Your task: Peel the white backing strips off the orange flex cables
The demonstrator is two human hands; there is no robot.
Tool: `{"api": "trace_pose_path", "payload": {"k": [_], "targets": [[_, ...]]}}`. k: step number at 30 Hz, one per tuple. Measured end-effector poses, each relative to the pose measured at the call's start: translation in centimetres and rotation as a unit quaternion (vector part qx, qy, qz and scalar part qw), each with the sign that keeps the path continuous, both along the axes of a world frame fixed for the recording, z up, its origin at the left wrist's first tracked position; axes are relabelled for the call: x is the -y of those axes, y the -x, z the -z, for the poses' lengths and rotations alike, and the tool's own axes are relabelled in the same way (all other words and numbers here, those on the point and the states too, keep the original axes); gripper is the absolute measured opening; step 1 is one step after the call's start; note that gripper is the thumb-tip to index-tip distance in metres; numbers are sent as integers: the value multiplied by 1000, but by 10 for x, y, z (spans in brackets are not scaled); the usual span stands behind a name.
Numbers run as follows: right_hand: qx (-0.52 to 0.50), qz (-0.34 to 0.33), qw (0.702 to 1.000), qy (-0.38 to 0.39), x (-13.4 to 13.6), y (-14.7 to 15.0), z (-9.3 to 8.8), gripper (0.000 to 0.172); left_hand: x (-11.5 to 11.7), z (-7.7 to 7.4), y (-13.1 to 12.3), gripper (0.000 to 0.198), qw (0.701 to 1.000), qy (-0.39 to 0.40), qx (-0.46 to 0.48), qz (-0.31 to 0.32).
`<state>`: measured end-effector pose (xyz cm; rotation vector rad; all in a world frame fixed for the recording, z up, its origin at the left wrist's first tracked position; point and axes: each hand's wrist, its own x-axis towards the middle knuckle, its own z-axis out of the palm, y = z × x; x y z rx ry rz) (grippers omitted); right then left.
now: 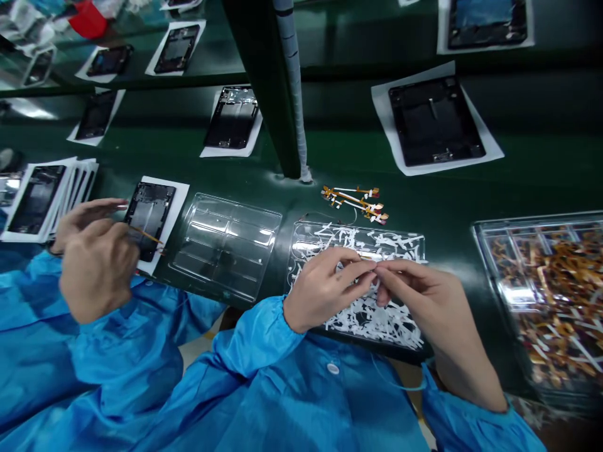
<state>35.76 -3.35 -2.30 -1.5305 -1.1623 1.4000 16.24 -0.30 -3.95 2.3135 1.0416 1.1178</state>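
Note:
My left hand [325, 285] and my right hand [424, 295] meet fingertip to fingertip over a clear tray [296, 242] strewn with white strips [377, 323]. Both are closed in a pinch on a thin flex cable [365, 257], of which only a narrow orange and pale sliver shows; the fingers cover the rest. Just beyond the tray, several orange flex cables [355, 199] with white strips lie on the green bench [339, 150]. To the right stands a clear tray [490, 263] heaped with more orange flex cables [560, 276].
At left, a co-worker's hands [98, 263] work over a black device housing [151, 216] on white paper. Between us lies a clear compartment tray [226, 245]. A dark green post [264, 81] rises behind. More housings [436, 119] rest on paper farther back.

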Motion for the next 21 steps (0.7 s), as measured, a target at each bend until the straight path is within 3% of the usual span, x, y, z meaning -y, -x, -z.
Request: {"api": "trace_pose_path", "payload": {"k": [4,16,21], "targets": [[4,9,1000,-6,0,4,-4,27,1,6,0,16,998,-38,-54,-14],[2,-10,1000,4,3,5,5,27,0,9,-4,6,993,-68,-83,-41],[41,-35,999,6,7,-3,7,28,-3,12,-3,8,997,-31,-64,-43]]}}
